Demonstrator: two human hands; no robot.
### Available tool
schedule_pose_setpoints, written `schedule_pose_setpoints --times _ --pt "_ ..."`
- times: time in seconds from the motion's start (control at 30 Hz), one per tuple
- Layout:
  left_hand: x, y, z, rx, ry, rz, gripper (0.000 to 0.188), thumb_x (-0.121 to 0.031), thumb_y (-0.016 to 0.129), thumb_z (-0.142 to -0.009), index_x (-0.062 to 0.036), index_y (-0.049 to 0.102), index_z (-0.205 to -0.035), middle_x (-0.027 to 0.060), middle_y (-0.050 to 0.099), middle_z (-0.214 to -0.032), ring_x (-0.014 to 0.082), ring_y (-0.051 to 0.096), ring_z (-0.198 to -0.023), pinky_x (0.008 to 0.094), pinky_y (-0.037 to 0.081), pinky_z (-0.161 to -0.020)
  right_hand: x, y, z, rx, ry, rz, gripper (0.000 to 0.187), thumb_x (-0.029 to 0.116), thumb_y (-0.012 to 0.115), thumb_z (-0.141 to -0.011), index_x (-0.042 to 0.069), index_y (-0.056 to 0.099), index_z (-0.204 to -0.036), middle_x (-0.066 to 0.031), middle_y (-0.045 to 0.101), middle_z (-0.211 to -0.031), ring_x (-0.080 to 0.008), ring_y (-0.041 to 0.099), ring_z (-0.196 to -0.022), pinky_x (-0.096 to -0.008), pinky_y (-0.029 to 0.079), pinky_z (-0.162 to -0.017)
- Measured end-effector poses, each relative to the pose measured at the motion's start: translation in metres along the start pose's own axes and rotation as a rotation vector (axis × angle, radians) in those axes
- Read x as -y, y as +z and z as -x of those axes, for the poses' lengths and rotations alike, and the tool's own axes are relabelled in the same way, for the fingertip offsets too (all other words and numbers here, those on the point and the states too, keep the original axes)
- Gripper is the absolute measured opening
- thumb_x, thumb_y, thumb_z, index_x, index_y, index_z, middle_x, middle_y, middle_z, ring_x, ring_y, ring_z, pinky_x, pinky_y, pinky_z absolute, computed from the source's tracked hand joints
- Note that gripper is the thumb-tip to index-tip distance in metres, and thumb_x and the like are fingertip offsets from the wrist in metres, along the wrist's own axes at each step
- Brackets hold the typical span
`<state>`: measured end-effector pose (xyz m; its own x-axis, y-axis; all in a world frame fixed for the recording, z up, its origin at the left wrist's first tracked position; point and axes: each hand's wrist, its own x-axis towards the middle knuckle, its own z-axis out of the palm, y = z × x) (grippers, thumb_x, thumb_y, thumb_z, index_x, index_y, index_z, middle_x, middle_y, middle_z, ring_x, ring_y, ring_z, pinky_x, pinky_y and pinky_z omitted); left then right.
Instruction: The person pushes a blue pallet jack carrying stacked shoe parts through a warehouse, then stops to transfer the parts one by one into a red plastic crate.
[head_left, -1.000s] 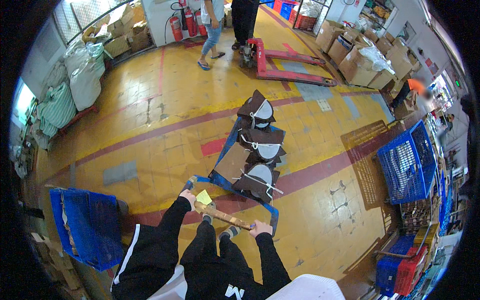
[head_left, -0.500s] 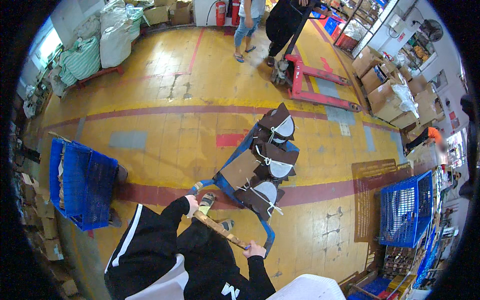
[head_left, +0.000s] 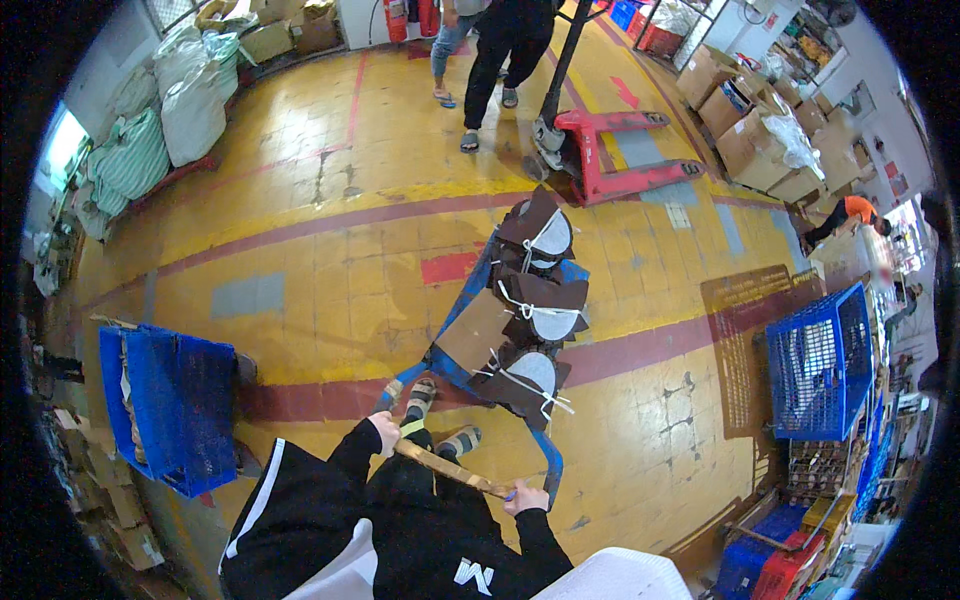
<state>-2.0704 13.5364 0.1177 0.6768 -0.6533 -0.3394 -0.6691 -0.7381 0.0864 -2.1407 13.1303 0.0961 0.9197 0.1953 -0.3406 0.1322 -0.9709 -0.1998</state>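
Gripping tan handle (head_left: 455, 469), lower centre, with left hand (head_left: 383, 432) and right hand (head_left: 527, 498), fingers clamped around it. Could clip red pallet jack (head_left: 635, 182), upper centre, if pushed unchecked; might shed brown bundles (head_left: 575, 296) from blue cart (head_left: 455, 374), mid-frame, if jolted. Looking angular, floppy, grey half-round on top, tied in white cord (head_left: 527, 310).

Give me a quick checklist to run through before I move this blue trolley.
1. Left hand gripping the tan handle bar: ok.
2. Right hand gripping the bar's other end: ok.
3. Three brown bundles with white cords, resting on the blue trolley: ok.
4. Way ahead free: not ok; a red pallet jack stands beyond the load, with a person beside it.
5. Trolley wheels unobstructed: cannot tell; hidden.
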Motion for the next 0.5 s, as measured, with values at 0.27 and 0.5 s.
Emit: schedule_pose_setpoints --times 0.27,0.5 --pt "0.001 -0.005 0.008 0.059 -0.049 0.025 0.031 -0.037 0.063 -0.055 -0.0091 0.065 -0.068 0.0071 0.065 -0.070 0.0220 0.063 -0.072 0.0323 0.043 -0.081 0.006 0.004 0.000 -0.025 -0.006 0.003 0.028 0.030 0.062 -0.058 0.016 0.056 -0.082 -0.0115 0.063 -0.062 -0.0309 0.063 -0.058 -0.0438 0.050 -0.056" --pt "0.006 -0.004 0.006 0.015 -0.034 -0.008 0.032 -0.038 0.064 -0.054 -0.0100 0.066 -0.070 0.0062 0.065 -0.072 0.0220 0.062 -0.075 0.0321 0.044 -0.081 0.011 0.000 0.000 -0.111 -0.019 -0.040 0.023 0.026 0.060 -0.059 0.014 0.055 -0.078 -0.0127 0.060 -0.056 -0.0319 0.061 -0.052 -0.0440 0.049 -0.052"
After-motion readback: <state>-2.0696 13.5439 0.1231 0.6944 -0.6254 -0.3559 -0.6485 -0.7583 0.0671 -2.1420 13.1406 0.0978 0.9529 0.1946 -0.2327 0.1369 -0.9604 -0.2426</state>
